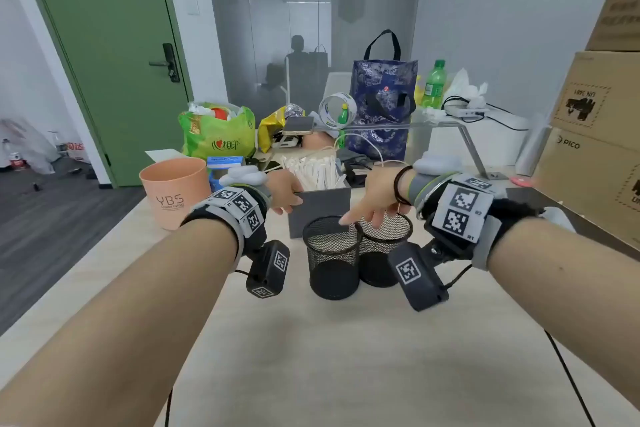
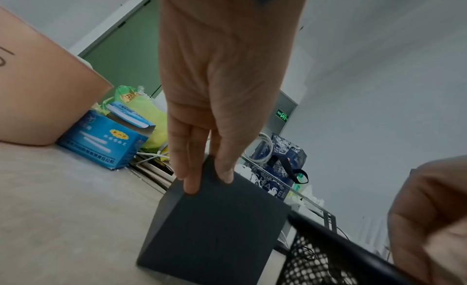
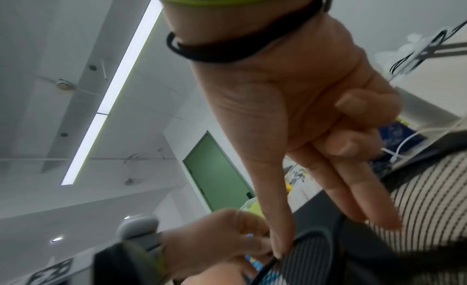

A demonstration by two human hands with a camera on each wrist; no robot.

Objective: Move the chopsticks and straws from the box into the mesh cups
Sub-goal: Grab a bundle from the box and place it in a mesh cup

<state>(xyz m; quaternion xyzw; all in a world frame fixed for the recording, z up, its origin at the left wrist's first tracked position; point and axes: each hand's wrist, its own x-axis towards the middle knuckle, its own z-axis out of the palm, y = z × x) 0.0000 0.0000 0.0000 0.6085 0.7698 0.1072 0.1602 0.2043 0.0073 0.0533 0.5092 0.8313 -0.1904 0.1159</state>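
Note:
A grey box (image 1: pixel 320 210) stands on the pale table (image 1: pixel 346 357) holding several white paper-wrapped chopsticks and straws (image 1: pixel 311 170). In front of it two black mesh cups stand side by side, the left cup (image 1: pixel 332 256) and the right cup (image 1: pixel 384 250); I see nothing inside them. My left hand (image 1: pixel 285 199) rests straight fingers (image 2: pixel 192 181) on the box's (image 2: pixel 217 229) upper left corner. My right hand (image 1: pixel 363 218) hangs over the cups: the thumb touches the left cup's rim (image 3: pixel 310 235), and the index and middle fingers (image 3: pixel 379 219) reach down over the right cup. It holds nothing.
A pink cup (image 1: pixel 173 191) and a blue carton (image 1: pixel 225 166) stand left of the box. Behind are a green bag (image 1: pixel 218 132), a blue tote (image 1: pixel 381 104) and a clear shelf (image 1: pixel 433 125). Cardboard boxes (image 1: pixel 595 149) are stacked at the right.

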